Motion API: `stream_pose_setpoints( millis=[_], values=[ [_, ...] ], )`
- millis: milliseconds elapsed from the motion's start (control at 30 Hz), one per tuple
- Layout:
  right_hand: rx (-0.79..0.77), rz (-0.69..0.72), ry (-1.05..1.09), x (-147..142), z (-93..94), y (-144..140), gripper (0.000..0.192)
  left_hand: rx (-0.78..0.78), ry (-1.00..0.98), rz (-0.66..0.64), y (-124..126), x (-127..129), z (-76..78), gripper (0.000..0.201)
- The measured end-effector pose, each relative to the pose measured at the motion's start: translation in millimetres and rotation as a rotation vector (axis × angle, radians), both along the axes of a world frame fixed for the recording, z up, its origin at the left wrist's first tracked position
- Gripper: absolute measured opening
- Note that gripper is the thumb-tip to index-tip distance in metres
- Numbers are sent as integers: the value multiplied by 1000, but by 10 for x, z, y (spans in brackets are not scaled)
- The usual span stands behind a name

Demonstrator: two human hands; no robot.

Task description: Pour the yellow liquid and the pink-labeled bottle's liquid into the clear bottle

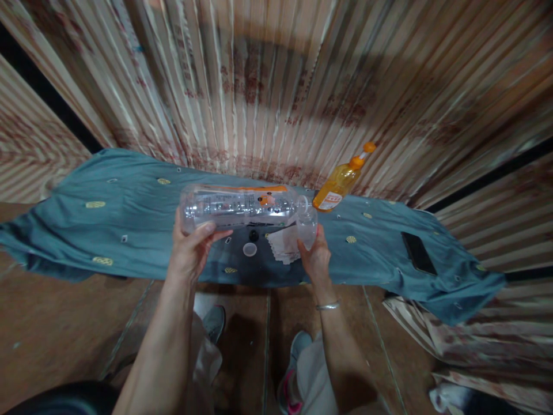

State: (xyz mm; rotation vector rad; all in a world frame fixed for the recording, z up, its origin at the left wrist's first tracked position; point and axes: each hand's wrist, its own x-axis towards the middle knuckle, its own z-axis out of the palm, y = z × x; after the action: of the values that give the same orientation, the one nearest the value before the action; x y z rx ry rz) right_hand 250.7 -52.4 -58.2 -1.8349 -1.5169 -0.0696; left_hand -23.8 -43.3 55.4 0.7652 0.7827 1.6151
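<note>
My left hand grips the base end of a large clear plastic bottle with an orange-edged label. The bottle lies tilted on its side, its neck pointing right. My right hand holds a small translucent cup against the bottle's mouth. Whether liquid is flowing between them, I cannot tell. Below the bottle, a round translucent lid and a dark bottle cap lie on the cloth. White paper pieces with jagged edges sit beside my right hand.
A yellow pump bottle with an orange top stands behind my right hand. A black phone lies toward the right end of the teal cloth covering the narrow table. Striped curtains hang right behind it.
</note>
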Motion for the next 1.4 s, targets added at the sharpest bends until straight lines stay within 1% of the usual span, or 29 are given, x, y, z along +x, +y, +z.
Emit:
stream_pose_setpoints(
  millis=[233,400,633,867,1100,1400],
  values=[
    [-39,-38,21,-10,11,5,64,8,0,-2,-3,10,15,66],
    [-3,-33,9,-1,-16,12,67,12,-5,-6,-7,12,21,66],
    [-37,-31,16,-10,15,2,65,10,-6,-6,-5,8,13,63],
    [-25,-36,21,-20,26,1,64,21,5,-1,-5,14,11,61],
    [-17,-16,16,-25,55,-10,62,20,6,-16,9,-5,-14,65],
    [-20,-2,19,-23,59,-17,60,16,-1,-18,5,3,-4,65]
  ],
)
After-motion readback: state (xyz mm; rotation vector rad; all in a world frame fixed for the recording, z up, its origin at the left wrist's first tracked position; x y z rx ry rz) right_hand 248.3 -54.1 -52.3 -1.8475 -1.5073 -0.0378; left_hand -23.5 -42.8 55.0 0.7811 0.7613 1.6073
